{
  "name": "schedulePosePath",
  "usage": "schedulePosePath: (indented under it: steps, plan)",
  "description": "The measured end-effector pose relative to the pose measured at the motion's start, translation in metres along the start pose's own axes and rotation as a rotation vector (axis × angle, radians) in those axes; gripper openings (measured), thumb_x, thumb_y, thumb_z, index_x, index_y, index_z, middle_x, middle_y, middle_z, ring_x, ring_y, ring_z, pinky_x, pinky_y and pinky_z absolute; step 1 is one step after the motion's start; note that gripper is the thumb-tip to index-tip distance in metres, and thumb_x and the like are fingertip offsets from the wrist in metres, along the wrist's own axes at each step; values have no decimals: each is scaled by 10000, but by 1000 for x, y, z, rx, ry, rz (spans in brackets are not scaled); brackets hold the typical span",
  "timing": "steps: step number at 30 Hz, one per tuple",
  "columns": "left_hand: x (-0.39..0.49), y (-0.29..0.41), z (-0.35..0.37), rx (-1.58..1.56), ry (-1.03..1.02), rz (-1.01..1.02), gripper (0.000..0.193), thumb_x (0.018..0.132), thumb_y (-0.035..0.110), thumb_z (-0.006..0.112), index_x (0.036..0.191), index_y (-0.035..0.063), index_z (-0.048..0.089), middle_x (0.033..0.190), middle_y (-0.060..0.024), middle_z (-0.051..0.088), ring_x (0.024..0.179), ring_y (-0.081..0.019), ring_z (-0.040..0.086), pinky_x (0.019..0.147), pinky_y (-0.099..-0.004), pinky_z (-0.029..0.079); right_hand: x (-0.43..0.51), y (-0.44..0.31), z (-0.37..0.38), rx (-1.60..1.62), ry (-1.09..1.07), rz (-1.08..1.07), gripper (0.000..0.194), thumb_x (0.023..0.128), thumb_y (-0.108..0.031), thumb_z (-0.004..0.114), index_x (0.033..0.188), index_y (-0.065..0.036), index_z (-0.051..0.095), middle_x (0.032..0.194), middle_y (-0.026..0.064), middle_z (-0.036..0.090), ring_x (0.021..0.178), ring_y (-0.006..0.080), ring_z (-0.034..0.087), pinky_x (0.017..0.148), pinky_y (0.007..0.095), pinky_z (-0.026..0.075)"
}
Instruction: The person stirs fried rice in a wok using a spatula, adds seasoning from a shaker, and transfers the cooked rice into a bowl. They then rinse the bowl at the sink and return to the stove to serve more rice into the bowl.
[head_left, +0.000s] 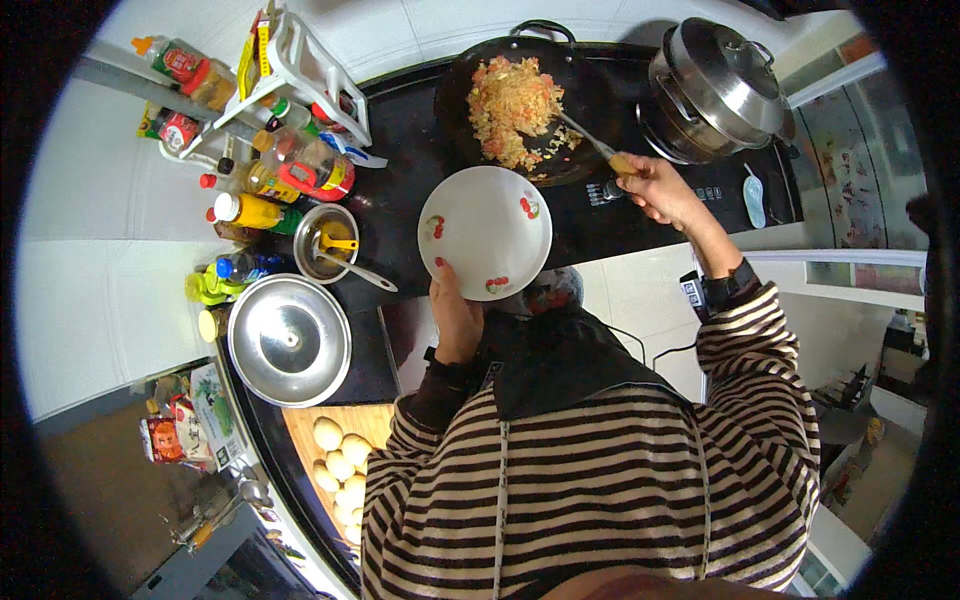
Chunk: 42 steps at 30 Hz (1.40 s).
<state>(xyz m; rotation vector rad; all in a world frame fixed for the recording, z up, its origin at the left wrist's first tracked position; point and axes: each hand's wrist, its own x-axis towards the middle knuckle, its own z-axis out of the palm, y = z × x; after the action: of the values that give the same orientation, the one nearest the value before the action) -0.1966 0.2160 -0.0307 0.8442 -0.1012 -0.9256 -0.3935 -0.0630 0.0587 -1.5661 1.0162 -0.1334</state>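
My left hand (456, 319) holds a white plate (484, 232) with a cherry pattern by its near edge, thumb on top. The plate bears no food and is held just in front of a black wok (450, 97). In the wok lies a heap of fried rice (514, 105) with reddish pieces, mostly towards the left. My right hand (660, 187) grips the wooden handle of a metal spatula (589, 136). The spatula's far end reaches into the right side of the rice, and its blade is hidden there.
A steel steamer pot (712, 90) stands right of the wok, near a light-blue spoon rest (754, 196). To the left are sauce bottles (251, 210), a white rack (281, 56), a small steel bowl (326, 270) with spoons and a steel lid (259, 330). Pale round dough pieces (341, 465) lie on a wooden board (300, 420).
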Motion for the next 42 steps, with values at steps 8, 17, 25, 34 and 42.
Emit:
schedulePosePath:
  steps: [8, 17, 25, 34, 42]
  plan:
    - [3, -4, -2, 22, 92, -1, 495, 990, 386, 473, 1322, 24, 408, 1258, -112, 556, 1113, -237, 577, 934, -373, 480, 2, -28, -13, -897, 403, -366, 525, 794, -149, 598, 1316, -181, 544, 896, 219, 664, 835, 395, 647, 758, 469, 523]
    - [2, -5, -2, 15, 97, 8, 453, 1008, 340, 439, 1325, 19, 404, 1257, -128, 556, 1097, -256, 589, 924, -410, 493, -24, -20, 9, -1199, 282, -418, 623, 788, -150, 628, 1383, -218, 457, 780, 183, 661, 724, 368, 658, 639, 468, 536]
    - [1, -1, 3, 7, 79, -21, 476, 1000, 367, 451, 1326, 23, 403, 1260, -122, 556, 1090, -251, 592, 898, -392, 502, -11, -41, -57, -895, 328, -275, 487, 820, -140, 639, 1287, -33, 550, 1019, 256, 646, 934, 330, 654, 845, 362, 486]
    - [0, 2, 3, 22, 61, -39, 474, 998, 374, 455, 1332, 40, 409, 1249, -109, 564, 1095, -240, 587, 897, -377, 502, 14, -46, -23, -327, -9, 27, 478, 870, -205, 612, 1335, -146, 521, 566, -24, 418, 374, 80, 366, 308, 264, 284]
    - [-1, 3, 9, 37, 73, 4, 483, 1004, 369, 445, 1339, 24, 401, 1259, -116, 559, 1091, -248, 592, 906, -386, 498, 57, -43, -24, -813, 316, -394, 472, 803, -210, 655, 1237, -39, 582, 1074, 223, 650, 1006, 371, 626, 865, 415, 496]
